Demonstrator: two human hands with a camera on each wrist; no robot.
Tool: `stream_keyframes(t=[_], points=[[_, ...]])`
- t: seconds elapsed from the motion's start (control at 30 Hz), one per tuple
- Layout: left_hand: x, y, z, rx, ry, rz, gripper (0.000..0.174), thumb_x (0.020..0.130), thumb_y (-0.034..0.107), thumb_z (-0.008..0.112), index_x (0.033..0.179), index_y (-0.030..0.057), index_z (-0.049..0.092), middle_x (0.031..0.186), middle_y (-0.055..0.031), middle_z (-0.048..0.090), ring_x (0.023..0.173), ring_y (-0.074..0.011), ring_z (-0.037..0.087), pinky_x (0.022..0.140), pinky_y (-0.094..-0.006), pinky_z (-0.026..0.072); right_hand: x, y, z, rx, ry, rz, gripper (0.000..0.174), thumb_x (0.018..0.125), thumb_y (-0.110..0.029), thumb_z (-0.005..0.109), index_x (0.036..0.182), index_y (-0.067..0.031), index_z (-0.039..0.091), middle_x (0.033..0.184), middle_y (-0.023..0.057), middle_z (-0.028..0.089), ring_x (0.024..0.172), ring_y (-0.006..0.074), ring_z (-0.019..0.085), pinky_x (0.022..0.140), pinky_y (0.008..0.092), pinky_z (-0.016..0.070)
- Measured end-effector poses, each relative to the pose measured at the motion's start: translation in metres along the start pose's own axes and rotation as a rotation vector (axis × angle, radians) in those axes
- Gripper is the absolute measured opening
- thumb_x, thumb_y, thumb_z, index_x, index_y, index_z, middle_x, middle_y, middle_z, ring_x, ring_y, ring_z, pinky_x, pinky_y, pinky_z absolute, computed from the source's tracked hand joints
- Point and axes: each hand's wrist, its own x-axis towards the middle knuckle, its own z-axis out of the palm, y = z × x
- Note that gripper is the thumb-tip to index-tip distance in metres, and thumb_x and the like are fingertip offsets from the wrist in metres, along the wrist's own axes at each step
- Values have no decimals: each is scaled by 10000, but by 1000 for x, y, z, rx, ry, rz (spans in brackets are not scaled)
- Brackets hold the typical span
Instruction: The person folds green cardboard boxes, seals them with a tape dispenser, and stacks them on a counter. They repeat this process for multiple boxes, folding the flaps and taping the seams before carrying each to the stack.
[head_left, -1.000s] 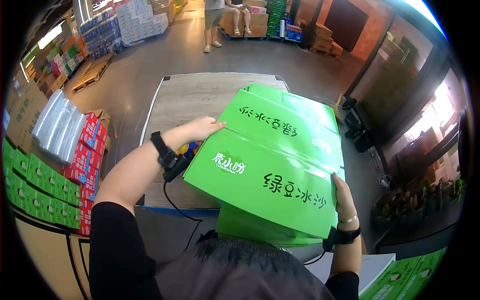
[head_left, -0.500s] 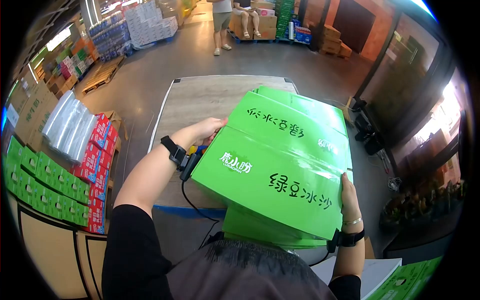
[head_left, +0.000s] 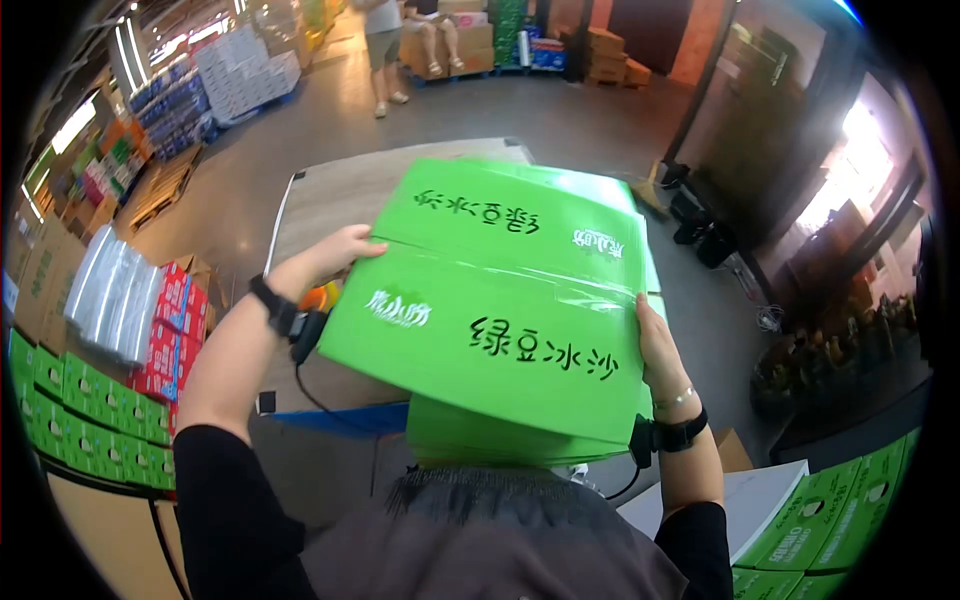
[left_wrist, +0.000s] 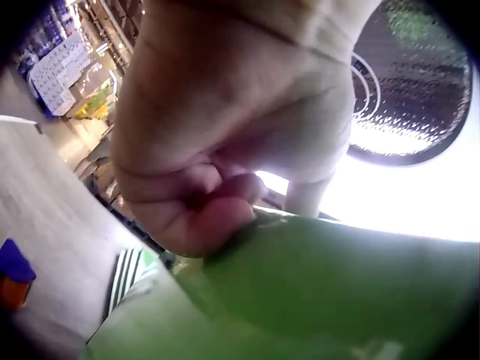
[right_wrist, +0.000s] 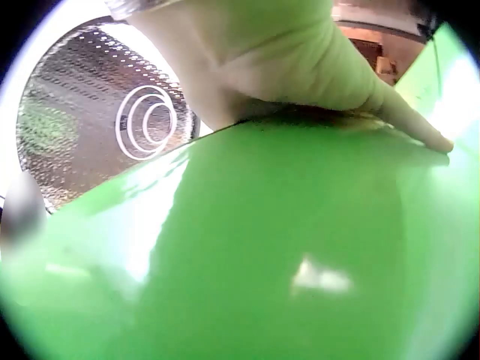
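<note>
In the head view a wide green carton (head_left: pixel 480 300) with black and white lettering lies slightly askew over more green cartons (head_left: pixel 500 430). A strip of clear tape runs along its top seam. My left hand (head_left: pixel 335 254) grips its left edge near the seam; in the left wrist view the fingers (left_wrist: pixel 214 217) are curled against the green cardboard. On the opposite side, my right hand (head_left: pixel 664 350) presses along the carton's right edge. One straight finger (right_wrist: pixel 416 127) lies against the green surface in the right wrist view, while the other fingers are hidden.
A wood-topped table (head_left: pixel 320 205) extends beneath and beyond the cartons, with an orange object (head_left: pixel 320 297) by my left forearm. Red boxes (head_left: pixel 172 330) and plastic-wrapped rolls (head_left: pixel 115 295) stand at left. More green boxes (head_left: pixel 820 510) are at lower right. A person (head_left: pixel 383 50) stands far ahead.
The top carton has turned slightly and now sits squarer in view, with both hands still on it. The head view has also shifted, so the surroundings appear further left.
</note>
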Motion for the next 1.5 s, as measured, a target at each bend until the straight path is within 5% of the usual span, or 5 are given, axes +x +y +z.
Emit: stream_keyframes(t=[0.13,0.3,0.63,0.93,1.5], points=[[-53,60,7,-25,105,421,447,833,403,550,1092,43,493,944,-54,533,778,-126,525,675,-275,443,-27,-49,-21,-317,93,-790,589,906,-470,355,1216,28,413,1104,107,530,925,146,532,808,253,433],[-66,64,54,48,414,774,624,847,534,441,1206,25,417,1105,-77,479,1016,-163,468,827,-317,421,-31,-67,-78,354,-198,-675,833,802,-704,189,1344,-78,279,1332,67,372,1214,230,344,1030,399,218],[-36,-114,172,-482,156,185,520,904,420,397,1218,8,438,1183,-85,495,1073,-178,474,899,-329,394,-26,108,-128,165,-62,-176,453,930,-365,377,1234,-31,414,1200,45,459,1063,152,447,920,280,351],[-94,5,217,-51,828,771,641,808,161,571,1315,-29,228,1271,-169,402,1160,-251,412,967,-329,313,-50,-4,-113,-244,28,-688,560,926,-422,324,1302,-7,325,1277,155,429,1194,255,394,970,341,311],[-66,4,197,547,679,181,646,816,364,570,1313,23,336,1377,-202,274,1221,-341,356,983,-373,328,33,-104,-93,-1158,-214,-857,599,766,-117,609,1309,-108,355,1349,160,309,1252,327,283,1017,426,276]])
